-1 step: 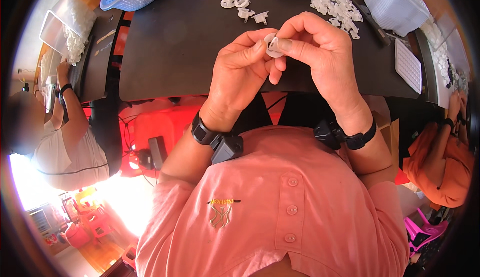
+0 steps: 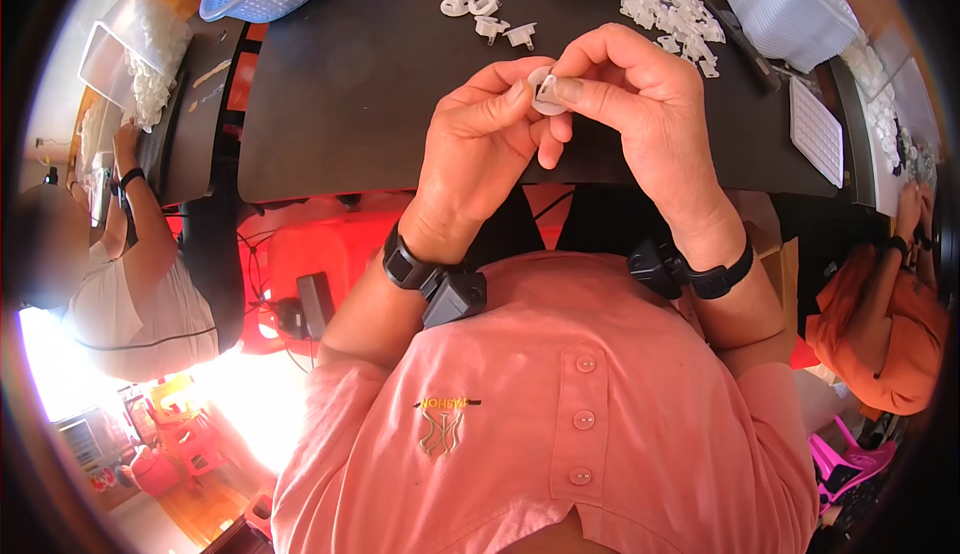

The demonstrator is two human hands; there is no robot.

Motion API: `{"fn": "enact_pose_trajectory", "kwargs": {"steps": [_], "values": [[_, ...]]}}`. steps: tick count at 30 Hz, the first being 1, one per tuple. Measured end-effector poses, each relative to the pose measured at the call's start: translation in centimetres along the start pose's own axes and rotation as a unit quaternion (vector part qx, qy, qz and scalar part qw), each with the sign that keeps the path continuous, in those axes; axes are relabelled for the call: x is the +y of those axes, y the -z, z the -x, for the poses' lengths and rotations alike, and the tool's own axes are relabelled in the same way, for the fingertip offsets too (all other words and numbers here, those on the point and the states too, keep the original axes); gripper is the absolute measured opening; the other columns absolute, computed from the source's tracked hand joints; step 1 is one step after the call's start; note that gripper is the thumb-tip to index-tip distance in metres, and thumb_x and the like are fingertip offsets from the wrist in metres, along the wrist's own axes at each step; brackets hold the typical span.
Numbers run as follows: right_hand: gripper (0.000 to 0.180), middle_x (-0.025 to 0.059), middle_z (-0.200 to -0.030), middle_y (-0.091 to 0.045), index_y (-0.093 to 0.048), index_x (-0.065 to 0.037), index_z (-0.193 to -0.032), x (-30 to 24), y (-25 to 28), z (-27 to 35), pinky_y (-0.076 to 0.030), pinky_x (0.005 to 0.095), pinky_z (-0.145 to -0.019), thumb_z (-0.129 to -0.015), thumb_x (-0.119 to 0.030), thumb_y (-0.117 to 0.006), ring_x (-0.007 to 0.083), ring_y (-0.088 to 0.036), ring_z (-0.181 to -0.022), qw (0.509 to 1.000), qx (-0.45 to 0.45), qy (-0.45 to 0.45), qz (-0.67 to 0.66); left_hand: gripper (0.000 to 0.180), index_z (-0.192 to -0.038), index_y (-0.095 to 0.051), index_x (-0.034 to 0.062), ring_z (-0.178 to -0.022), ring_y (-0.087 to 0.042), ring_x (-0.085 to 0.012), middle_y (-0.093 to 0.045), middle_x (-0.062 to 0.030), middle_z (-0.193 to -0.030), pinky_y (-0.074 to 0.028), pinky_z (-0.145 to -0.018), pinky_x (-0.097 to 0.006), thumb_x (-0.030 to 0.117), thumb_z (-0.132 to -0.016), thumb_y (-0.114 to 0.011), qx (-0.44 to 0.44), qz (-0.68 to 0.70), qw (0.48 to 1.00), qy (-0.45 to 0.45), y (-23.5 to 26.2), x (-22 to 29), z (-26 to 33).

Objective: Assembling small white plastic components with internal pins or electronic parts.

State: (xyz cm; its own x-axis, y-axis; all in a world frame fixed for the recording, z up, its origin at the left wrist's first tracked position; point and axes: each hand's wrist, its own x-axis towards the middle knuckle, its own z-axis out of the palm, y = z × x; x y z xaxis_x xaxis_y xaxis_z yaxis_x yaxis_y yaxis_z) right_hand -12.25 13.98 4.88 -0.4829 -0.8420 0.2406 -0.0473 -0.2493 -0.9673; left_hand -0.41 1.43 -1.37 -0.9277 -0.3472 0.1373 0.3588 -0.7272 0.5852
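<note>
Dark tabletop (image 2: pixel 350 104) below; both hands (image 2: pixel 480 129) (image 2: pixel 645 104) pinch a white disc (image 2: pixel 546 106) their grip partly hides.

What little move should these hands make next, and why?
Perhaps a gentle press of the right thumb against the round white plastic piece, while the left hand steadies it: the piece sits between the left hand and the right hand, with that thumb at its edge. The grip partly hides it, so I can't be sure.
</note>
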Motion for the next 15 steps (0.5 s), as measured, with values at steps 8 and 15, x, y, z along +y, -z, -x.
{"fn": "enact_pose_trajectory", "kwargs": {"steps": [8, 15], "values": [[0.009, 0.0068, -0.073, -0.066, -0.061, 0.002, -0.084, -0.26, 0.14, -0.22, -0.052, 0.0243, -0.059, -0.09, 0.0, -0.067, 0.0157, -0.068, -0.059, 1.0, -0.01, -0.006, -0.008, 0.028, -0.122, -0.061, -0.0064, -0.081, -0.068, -0.0276, -0.067, -0.0167, -0.101, -0.052, -0.061, -0.034, 0.012, -0.102, -0.058, 0.011, -0.007, 1.0, -0.006, -0.39, 0.05, 0.0], [0.009, 0.006, -0.073, -0.065, -0.059, 0.002, -0.083, 0.07, -0.17, 0.06, -0.051, 0.0246, -0.056, -0.09, 0.003, -0.065, 0.0153, -0.069, -0.059, 0.999, 0.001, 0.012, 0.039, 0.027, -0.121, -0.061, -0.007, -0.08, -0.067, -0.0277, -0.068, -0.0169, -0.1, -0.052, -0.06, -0.034, 0.011, -0.101, -0.058, 0.028, -0.012, 1.0, -0.005, -0.56, 0.09, 0.13]]}}
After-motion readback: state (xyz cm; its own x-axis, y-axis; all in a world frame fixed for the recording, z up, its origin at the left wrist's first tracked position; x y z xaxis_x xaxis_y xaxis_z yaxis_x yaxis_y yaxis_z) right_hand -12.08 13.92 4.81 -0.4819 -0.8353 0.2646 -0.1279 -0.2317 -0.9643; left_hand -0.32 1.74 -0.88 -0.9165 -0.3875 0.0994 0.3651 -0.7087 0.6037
